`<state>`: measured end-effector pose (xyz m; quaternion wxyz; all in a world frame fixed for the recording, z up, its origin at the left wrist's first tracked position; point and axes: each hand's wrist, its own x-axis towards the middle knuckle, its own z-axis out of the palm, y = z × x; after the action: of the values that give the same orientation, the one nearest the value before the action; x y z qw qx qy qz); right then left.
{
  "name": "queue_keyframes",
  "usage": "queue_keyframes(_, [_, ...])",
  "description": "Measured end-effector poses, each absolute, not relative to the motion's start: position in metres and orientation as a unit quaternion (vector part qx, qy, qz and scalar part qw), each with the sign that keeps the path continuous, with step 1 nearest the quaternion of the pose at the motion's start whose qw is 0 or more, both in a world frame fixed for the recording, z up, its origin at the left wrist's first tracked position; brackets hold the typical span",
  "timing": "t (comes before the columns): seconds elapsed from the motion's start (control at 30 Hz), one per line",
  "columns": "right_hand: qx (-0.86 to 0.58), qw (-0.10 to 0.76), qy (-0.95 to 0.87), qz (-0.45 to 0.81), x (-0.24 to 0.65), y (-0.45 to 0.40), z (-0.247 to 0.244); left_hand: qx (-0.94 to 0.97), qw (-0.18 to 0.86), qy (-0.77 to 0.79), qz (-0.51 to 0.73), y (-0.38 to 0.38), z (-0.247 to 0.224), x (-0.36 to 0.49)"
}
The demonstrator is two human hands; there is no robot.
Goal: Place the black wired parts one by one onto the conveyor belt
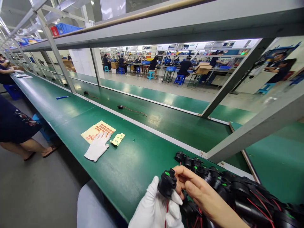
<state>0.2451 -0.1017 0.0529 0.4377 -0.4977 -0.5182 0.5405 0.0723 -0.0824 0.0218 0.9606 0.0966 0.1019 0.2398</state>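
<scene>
My left hand [155,205], in a white glove, is closed around a black round part [167,183] with a green sticker on top and red wire hanging below. My bare right hand [190,183] touches the right side of that part with bent fingers; whether it grips it is unclear. Many similar black parts [239,186] with red wires lie piled at the right. An empty white glove [97,147] lies over a yellow sheet of red stickers [102,127]. Beside it is a small piece with green stickers [117,139].
The green bench [128,171] runs to the far left, with a blue tool [63,97] on it. Behind a metal rail lie two black parts with wires [120,107]. Slanted frame posts [251,126] stand at the right. A person [16,120] stands at the left.
</scene>
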Motion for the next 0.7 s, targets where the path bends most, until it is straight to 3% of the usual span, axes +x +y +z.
queue_keyframes(0.1, [-0.517,0.406,-0.533,0.533,0.242,-0.105,0.061,0.098,0.964,0.096,0.226,-0.081,0.010,0.081])
queue_keyframes(0.27, [-0.521,0.372,-0.579,0.505,0.231,-0.111,0.065,0.189,0.867,0.245,0.390,-0.076,-0.008,0.104])
queue_keyframes(0.37, [-0.545,0.369,-0.602,0.452,0.230,-0.109,0.068,0.220,0.843,0.281,0.402,-0.076,-0.012,0.103])
queue_keyframes(0.47, [-0.598,0.384,-0.650,0.268,0.253,-0.092,0.095,0.250,0.823,0.307,0.409,-0.069,-0.011,0.084])
queue_keyframes(0.57, [-0.644,0.384,-0.650,-0.121,0.301,-0.056,0.145,0.270,0.787,0.331,0.446,-0.048,-0.011,0.057])
queue_keyframes(0.7, [-0.656,0.307,-0.678,-0.124,0.362,0.010,0.180,0.289,0.746,0.365,0.477,-0.025,-0.015,0.039])
